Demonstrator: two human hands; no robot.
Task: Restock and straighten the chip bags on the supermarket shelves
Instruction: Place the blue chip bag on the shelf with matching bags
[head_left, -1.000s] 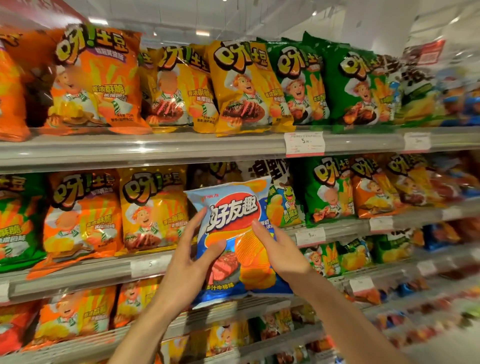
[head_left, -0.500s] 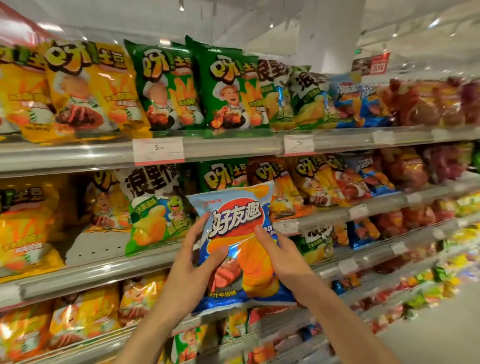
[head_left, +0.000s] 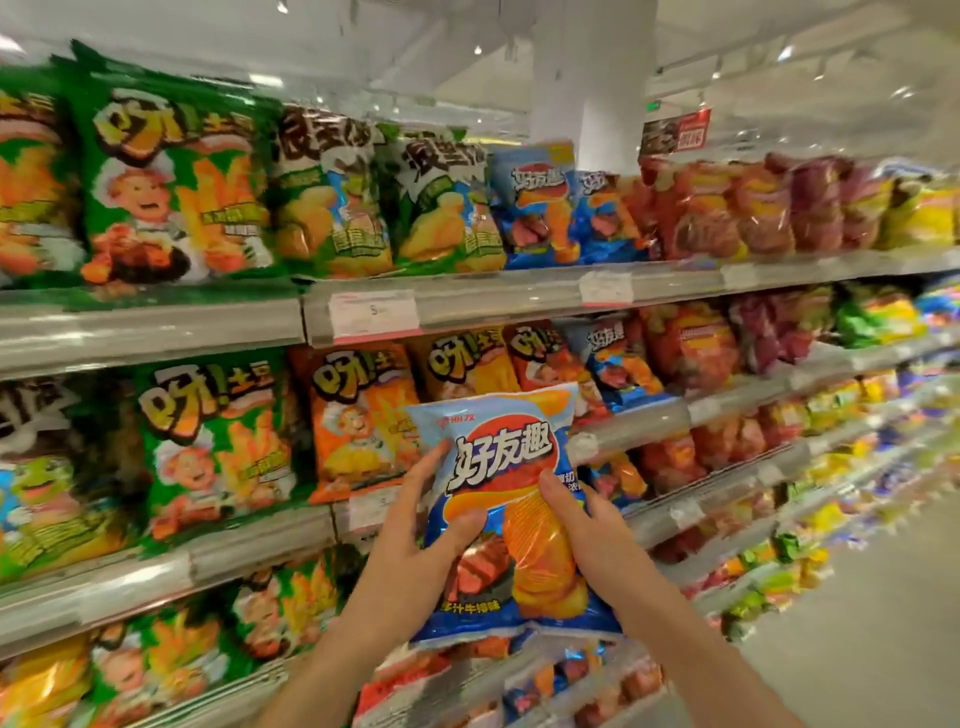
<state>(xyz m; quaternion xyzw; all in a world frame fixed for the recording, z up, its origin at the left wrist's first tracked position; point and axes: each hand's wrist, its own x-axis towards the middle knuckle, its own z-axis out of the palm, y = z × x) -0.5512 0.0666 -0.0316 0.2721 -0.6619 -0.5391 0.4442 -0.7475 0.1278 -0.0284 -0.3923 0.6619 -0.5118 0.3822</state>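
1. A person's left hand (head_left: 410, 551) and right hand (head_left: 597, 540) grasp a blue bag (head_left: 506, 514) of chips from either side, thumbs pressed on its printed front, fingers behind it and out of sight.
2. The bag is held upright in the aisle, in front of the shelves, its long axis vertical and its top seal uppermost.
3. Matching blue bags (head_left: 535, 202) stand on the top shelf (head_left: 519, 296), up and slightly to the right of the grip; more (head_left: 613, 358) sit on the middle shelf (head_left: 634, 421), just behind and right of the held bag.
4. The right hand is nearer both groups, so a lift up and rightward looks the likely move.
5. The bag is glossy and puffed, its front showing ridged chips, a steak and bold white lettering on a red oval.
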